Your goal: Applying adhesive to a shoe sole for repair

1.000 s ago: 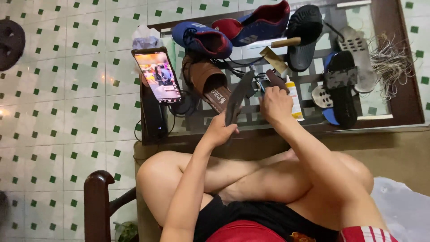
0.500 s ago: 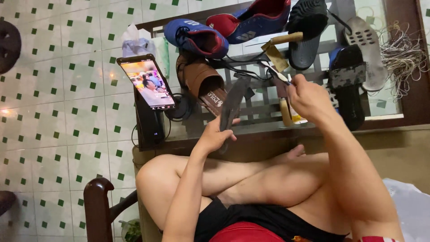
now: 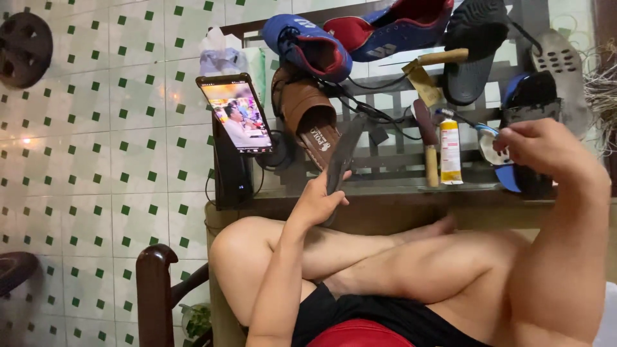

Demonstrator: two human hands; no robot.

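Observation:
My left hand point(image 3: 315, 202) grips a dark flat sandal point(image 3: 340, 157) by its lower end and holds it upright over the glass table edge point(image 3: 385, 193). Far off to the right, my right hand point(image 3: 543, 144) is closed around a thin blue and white brush point(image 3: 472, 123), whose tip points left toward a yellow and white glue tube point(image 3: 450, 151) lying on the table. My bare crossed legs point(image 3: 398, 263) fill the foreground below both hands.
A phone point(image 3: 236, 115) showing a video stands propped at the table's left end. Blue and red sports shoes point(image 3: 308, 45), a brown sandal point(image 3: 308, 112), dark slippers point(image 3: 475, 38), a wooden-handled tool point(image 3: 443, 58) and cables crowd the table. A wooden chair arm point(image 3: 154, 289) is at lower left.
My right hand has drawn away from the sandal to the right, taking the brush with it. My left hand keeps hold of the sandal in about the same place.

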